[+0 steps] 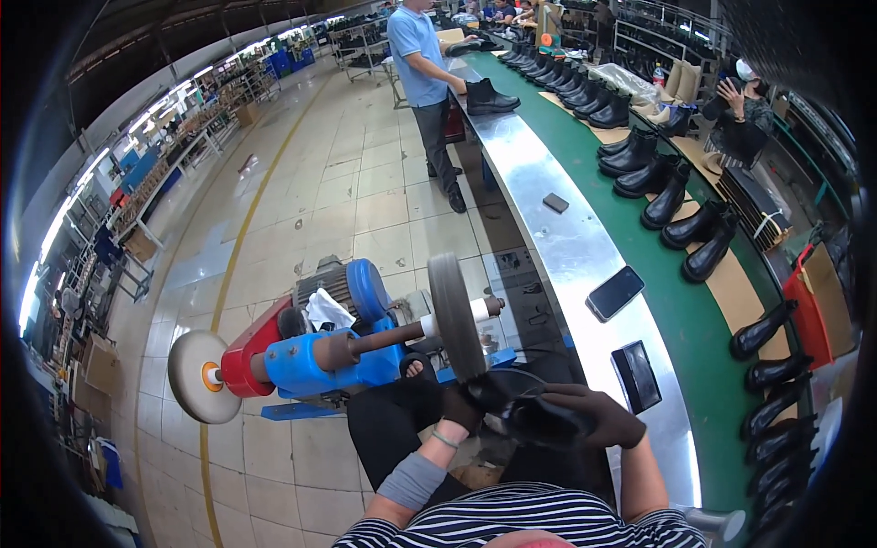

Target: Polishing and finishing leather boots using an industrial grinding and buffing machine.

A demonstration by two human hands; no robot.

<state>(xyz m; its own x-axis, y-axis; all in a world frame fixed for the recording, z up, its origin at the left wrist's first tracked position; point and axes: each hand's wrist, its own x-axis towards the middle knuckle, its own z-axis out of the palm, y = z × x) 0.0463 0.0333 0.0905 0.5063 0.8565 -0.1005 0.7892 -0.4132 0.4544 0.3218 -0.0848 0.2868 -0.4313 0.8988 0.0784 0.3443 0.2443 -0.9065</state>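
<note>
Item: black boot (541, 424), 5 o'clock in our view, clasped between our gloved left hand (462, 409), at its 9 o'clock, and right hand (603, 416), at its 3; buffing wheel (453, 315) at its 11, contact unclear; step, we judge: buffing; next move likely calls for turning the boot evenly

The held boot (544, 423) looks glossy, the wheel (449, 310) matt, the ledge (577, 251) shiny metal.

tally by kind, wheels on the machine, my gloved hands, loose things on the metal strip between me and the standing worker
Wheels: 2 (pale wheel, dark wheel)
Gloved hands: 2 (left hand, right hand)
Loose things: 3 (phone, small block, black rectangular item)
Total: 7
</note>
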